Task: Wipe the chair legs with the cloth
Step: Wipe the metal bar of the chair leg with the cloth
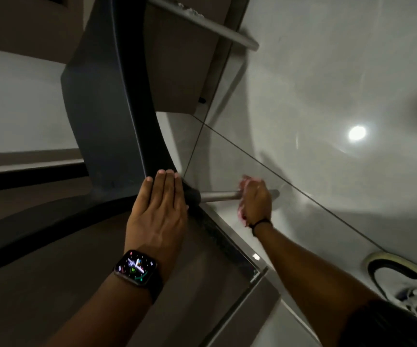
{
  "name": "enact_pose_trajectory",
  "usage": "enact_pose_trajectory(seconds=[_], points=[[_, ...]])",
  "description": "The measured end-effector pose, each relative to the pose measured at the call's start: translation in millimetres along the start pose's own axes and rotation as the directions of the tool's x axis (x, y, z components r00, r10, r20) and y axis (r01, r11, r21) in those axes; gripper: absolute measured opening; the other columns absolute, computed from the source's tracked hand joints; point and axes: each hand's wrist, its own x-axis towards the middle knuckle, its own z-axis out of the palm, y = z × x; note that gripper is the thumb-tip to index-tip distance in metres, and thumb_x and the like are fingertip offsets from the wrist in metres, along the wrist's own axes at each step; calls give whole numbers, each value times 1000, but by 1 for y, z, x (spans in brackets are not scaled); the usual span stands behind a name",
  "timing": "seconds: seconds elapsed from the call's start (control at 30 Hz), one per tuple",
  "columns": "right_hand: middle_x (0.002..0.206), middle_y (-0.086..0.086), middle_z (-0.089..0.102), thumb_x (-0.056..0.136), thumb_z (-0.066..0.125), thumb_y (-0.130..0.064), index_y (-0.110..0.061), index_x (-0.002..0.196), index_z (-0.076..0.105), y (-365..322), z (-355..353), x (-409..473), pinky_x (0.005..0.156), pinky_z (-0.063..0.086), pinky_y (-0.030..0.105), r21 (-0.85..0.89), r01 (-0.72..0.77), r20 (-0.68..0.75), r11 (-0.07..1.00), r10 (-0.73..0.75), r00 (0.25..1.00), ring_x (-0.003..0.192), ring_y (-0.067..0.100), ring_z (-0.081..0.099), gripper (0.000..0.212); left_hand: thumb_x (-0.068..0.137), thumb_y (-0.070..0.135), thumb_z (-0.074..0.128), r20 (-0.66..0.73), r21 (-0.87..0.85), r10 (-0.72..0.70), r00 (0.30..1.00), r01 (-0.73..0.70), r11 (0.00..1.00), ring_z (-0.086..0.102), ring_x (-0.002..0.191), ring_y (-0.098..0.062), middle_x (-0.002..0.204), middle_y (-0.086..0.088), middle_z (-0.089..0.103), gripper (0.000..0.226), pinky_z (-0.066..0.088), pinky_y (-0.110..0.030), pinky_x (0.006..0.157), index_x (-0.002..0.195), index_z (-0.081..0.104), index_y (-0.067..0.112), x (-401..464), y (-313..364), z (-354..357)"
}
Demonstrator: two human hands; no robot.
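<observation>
Right fingers: wrapped around a pink cloth [243, 196], which is pressed onto a grey metal chair leg [220, 195]; the fingertips themselves are hidden and blurred.
Right hand [255, 199]: closed over the leg near its far end, with the cloth seen bunched above and below the fist.
Right wrist: a thin dark band [261, 223] is worn on it.
Left fingers [165, 186]: held straight and pressed together, laid flat against the dark edge of the chair [117, 101] just where the leg joins it.
Left hand [158, 216]: rested palm-down on the chair, nothing being gripped.
Left wrist: a watch [135, 267] with a lit face is worn on it.
Chair: seen tipped, with its dark shell curving across the view; a second leg [215, 27] is seen near the top, apart from both hands.
Floor [327, 83]: glossy pale tiles, with a round light reflection [357, 133] on them.
Lower right: a shoe [407, 284] is seen on the floor.
</observation>
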Motion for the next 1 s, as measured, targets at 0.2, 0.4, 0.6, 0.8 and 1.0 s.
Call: enact_pose_trajectory(seconds=[0.2,0.4,0.6,0.8,1.0], points=[[133,5,78,113,45,-50,-48,139,67,-30,29,-65,96,63,64,123,329,136,936,-344,929,114,40,76,33,110,32,27,43,39,-7,999,5,999,12,160,-36,171,-20,20,64,-5,-49,128,163,11,-1,-3,2,-2],[115,11,80,115,37,-38,-29,127,72,-21,39,-41,89,65,60,60,330,22,942,-332,943,99,30,77,39,108,32,37,47,65,-3,999,0,998,35,151,-37,163,-20,38,62,16,-49,127,160,25,0,-2,1,4],[109,14,76,99,53,-67,-37,120,74,-6,10,-26,96,64,55,248,-136,94,959,116,989,98,27,70,42,107,30,40,34,-33,26,999,-24,999,46,144,-39,154,-22,50,56,22,-49,121,154,39,-1,-2,-2,4],[162,-3,57,117,33,-42,-24,153,57,-42,66,-96,133,30,42,-27,536,123,844,-530,839,158,27,48,47,103,29,44,112,-25,46,993,-44,999,36,150,-36,163,-20,38,65,24,-48,123,159,26,2,0,-2,3],[128,-1,80,118,35,-29,-25,128,74,35,-10,15,117,35,4,-142,-40,-35,989,35,999,123,27,76,40,103,27,55,29,-15,21,999,-20,1000,55,131,-40,147,-23,55,58,29,-48,113,151,42,-4,5,3,11]])
